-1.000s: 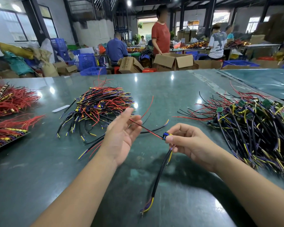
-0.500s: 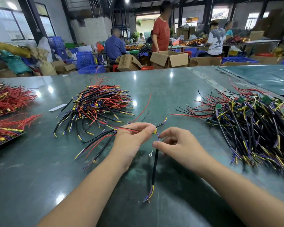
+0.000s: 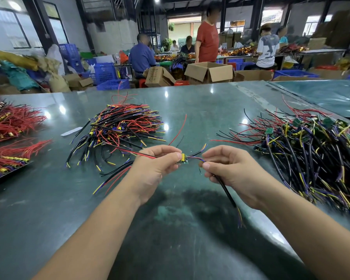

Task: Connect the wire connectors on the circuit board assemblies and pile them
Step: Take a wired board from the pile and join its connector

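Note:
My left hand (image 3: 156,168) pinches a small green circuit board (image 3: 183,159) with a yellow part, its red and black wires trailing left. My right hand (image 3: 228,168) pinches a black sheathed cable (image 3: 226,190) near its end, where thin blue and yellow leads run to the board. The cable hangs down toward the green table (image 3: 170,229). Both hands are held just above the table, a few centimetres apart. A heap of wired assemblies (image 3: 121,128) lies behind my left hand. A larger tangle of assemblies with green boards (image 3: 311,150) lies to the right.
Bundles of red wires (image 3: 10,122) and a tray of them (image 3: 6,160) sit at the left edge. A white label strip (image 3: 71,131) lies near the middle heap. Several people, cardboard boxes (image 3: 209,72) and blue crates (image 3: 105,72) stand beyond the table's far edge.
My left hand went from open to gripping the board. My right hand shifted along the cable and swung it to hang rightward. Both hands have drawn slightly apart.

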